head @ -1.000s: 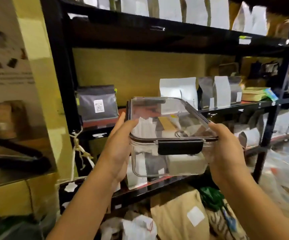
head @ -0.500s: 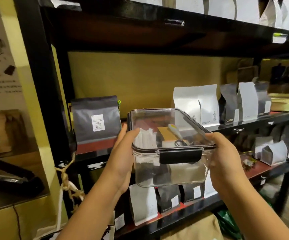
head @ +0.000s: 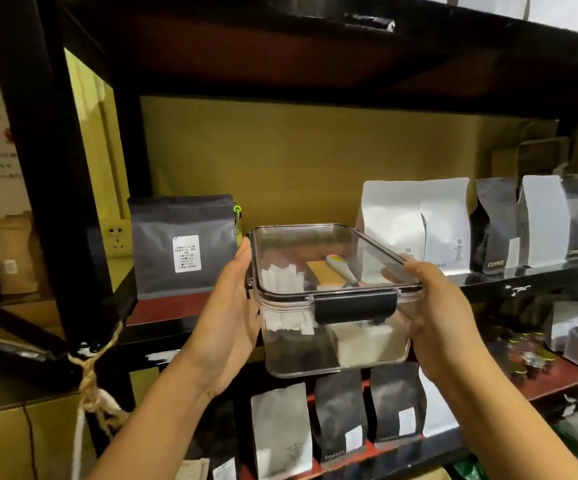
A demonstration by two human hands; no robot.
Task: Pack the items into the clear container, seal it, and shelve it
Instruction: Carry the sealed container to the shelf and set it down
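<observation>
Black shelf [head: 163, 315] behind, clear container [head: 332, 327] level, both hands holding, long axis pointing shelfward

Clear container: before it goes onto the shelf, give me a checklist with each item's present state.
1. Lid seated on clear container: ok.
2. Front latch down: ok.
3. Other latches: cannot tell.
4. Left hand and right hand grip opposite sides: ok.
5. Bare shelf space between dark bag and white bag: ok.
6. Container resting on shelf: not ok, held in front.
</observation>
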